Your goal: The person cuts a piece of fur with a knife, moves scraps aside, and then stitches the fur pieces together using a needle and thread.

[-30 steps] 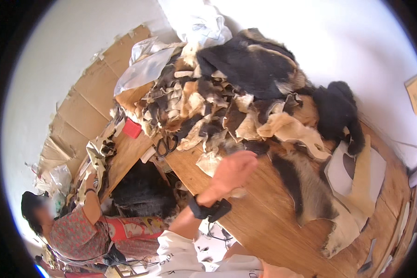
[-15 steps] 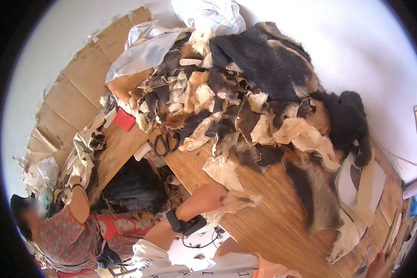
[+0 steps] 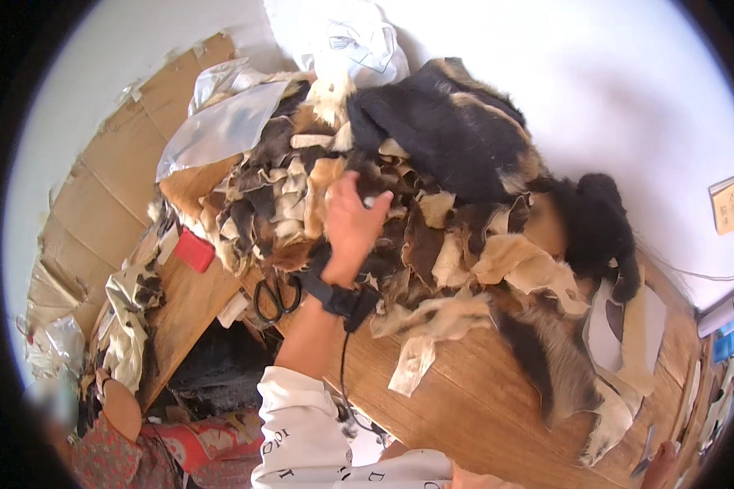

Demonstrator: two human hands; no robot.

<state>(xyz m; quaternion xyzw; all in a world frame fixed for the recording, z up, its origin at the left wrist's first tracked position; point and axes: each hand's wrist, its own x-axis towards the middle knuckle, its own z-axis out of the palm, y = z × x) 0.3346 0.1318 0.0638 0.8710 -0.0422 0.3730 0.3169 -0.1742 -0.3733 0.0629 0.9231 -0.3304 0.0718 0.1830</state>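
Note:
My left hand [image 3: 355, 216], with a black device [image 3: 347, 306] on its wrist, reaches over a heap of cut fur scraps [image 3: 302, 191]. The thumb stands apart from the bent fingers, and no scrap shows firmly in its grasp. A small pale spot between thumb and fingers is too small to name. A cream fur piece [image 3: 444, 318] lies at the heap's near edge, with a pale strip [image 3: 413, 363] hanging toward me. What looks like my right hand [image 3: 663, 463] shows at the lower right rim beside a thin tool [image 3: 644, 448]; its fingers cannot be made out.
A large dark pelt [image 3: 440, 122] covers the heap's back. Black-handled scissors [image 3: 276, 301] and a red block [image 3: 194, 249] lie left on the wooden table [image 3: 465, 391]. Another person [image 3: 114, 448] sits at lower left, one hand by pale fur. Long grey-brown fur [image 3: 559, 359] lies right.
My left hand has let go of the cream fur piece, which now lies flat on the table, and has moved up over the heap. The view has shifted a little.

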